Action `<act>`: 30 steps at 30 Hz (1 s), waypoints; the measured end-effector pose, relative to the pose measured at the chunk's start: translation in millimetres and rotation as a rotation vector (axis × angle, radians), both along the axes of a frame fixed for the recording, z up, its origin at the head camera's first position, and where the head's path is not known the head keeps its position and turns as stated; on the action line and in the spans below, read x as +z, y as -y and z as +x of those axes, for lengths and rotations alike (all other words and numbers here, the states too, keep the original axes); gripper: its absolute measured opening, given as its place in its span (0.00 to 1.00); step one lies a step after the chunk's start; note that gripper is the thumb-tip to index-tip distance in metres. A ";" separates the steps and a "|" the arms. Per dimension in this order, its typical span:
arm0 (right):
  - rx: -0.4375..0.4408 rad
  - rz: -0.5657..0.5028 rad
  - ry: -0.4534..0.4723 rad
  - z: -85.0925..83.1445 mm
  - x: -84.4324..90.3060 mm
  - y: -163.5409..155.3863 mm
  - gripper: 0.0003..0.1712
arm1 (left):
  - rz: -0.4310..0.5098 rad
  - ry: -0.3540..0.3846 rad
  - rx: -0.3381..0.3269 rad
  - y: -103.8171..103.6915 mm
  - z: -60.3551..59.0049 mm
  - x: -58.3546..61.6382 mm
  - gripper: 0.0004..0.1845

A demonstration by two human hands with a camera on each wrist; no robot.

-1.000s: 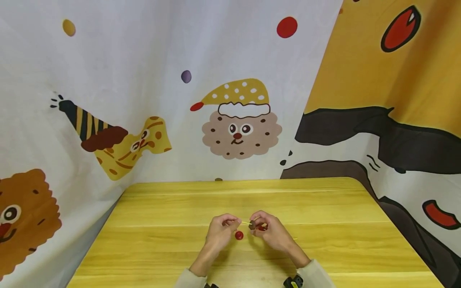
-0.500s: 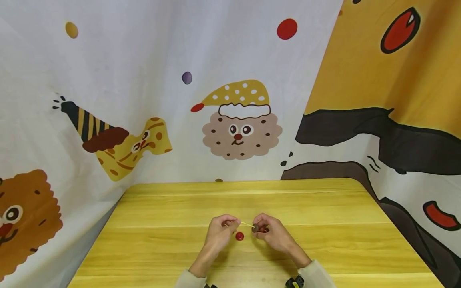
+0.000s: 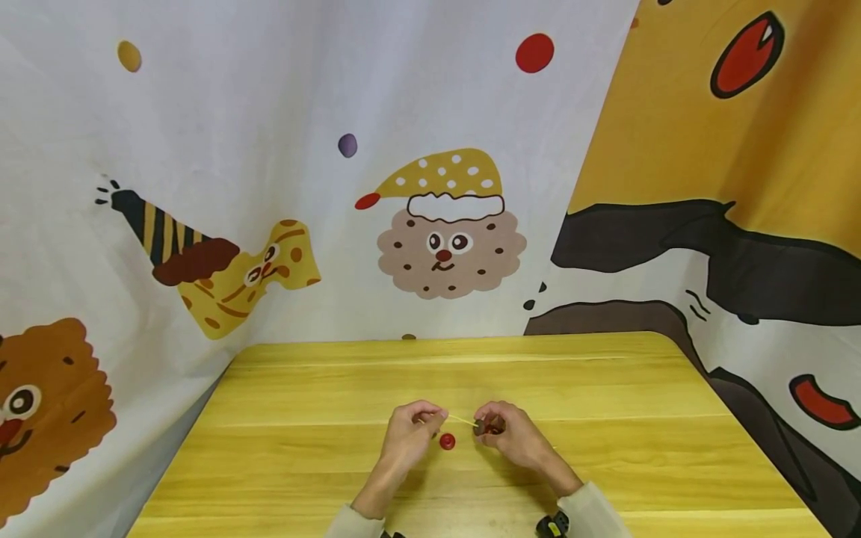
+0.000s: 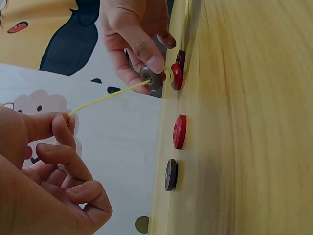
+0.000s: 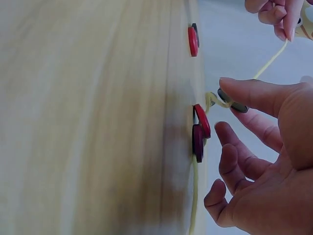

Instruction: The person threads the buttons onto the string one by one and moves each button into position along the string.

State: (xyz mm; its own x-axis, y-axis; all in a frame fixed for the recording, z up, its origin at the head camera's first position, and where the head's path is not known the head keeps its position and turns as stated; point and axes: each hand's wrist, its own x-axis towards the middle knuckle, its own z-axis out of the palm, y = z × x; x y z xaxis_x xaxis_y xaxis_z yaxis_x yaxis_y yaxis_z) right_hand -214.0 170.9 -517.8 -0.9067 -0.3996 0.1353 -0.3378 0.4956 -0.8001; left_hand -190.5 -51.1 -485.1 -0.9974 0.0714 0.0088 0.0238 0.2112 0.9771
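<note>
My left hand [image 3: 408,435] pinches the end of a yellow string [image 4: 105,99] between thumb and index finger. Opposite it, my right hand [image 3: 516,439] holds a grey-brown button [image 4: 151,78] on edge between thumb and fingers. The string stretches from the left fingertips into one of that button's holes and comes out behind it. In the right wrist view, the string curls on to a bright red button [image 5: 202,121] and a dark red button [image 5: 197,143] beneath the right hand, then trails along the table.
A loose red button [image 3: 447,441] lies on the wooden table [image 3: 303,463] between the hands. A dark button [image 4: 170,175] is close to it, on the left hand's side. A printed cloth [image 3: 282,112] hangs behind the table's far edge.
My right hand has drawn slightly to the right with the grey-brown button, and more string shows between the hands. The left hand has stayed nearly still.
</note>
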 end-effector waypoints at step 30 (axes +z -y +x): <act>-0.095 0.183 -0.040 -0.2 -1.3 -4.4 0.16 | 0.086 0.019 -0.002 5.9 -0.5 5.0 0.10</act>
